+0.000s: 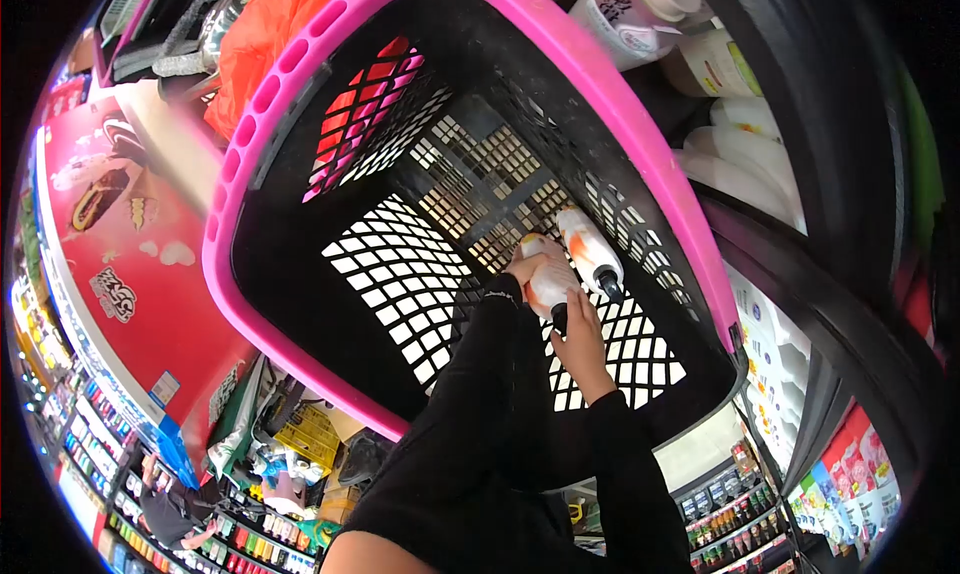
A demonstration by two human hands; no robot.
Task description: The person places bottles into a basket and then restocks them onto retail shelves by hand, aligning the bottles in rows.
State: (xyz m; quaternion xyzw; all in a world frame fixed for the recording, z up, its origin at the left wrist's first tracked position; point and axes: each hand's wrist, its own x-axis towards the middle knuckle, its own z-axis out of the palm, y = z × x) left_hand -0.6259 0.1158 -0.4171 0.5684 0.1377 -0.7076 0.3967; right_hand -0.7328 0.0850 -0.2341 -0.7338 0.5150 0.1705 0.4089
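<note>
From where I stand, the easiest thing to go wrong is a slip: the patterned bottle (546, 274) is smooth-looking and rounded, and if either hand loosens first, it could roll or drop against the second bottle (588, 246) just beside it. A knock like that might push the second bottle towards the basket's right wall. The black cap (560, 319) of the patterned bottle could also take a bump or catch in the open lattice if that end dips. The deep basket (643, 124) makes the reach awkward too, so a sleeve could brush its near rim.

Both arms come in over that near edge, angled down and forward. The left hand (522, 266) has its fingers curled round the left side of the patterned bottle, near its middle. The right hand (580, 346) comes from nearer the near right corner, fingers close together along the capped end, thumb opposite. Between them they hold the patterned bottle low inside the basket, right of centre, cap towards the person.
</note>
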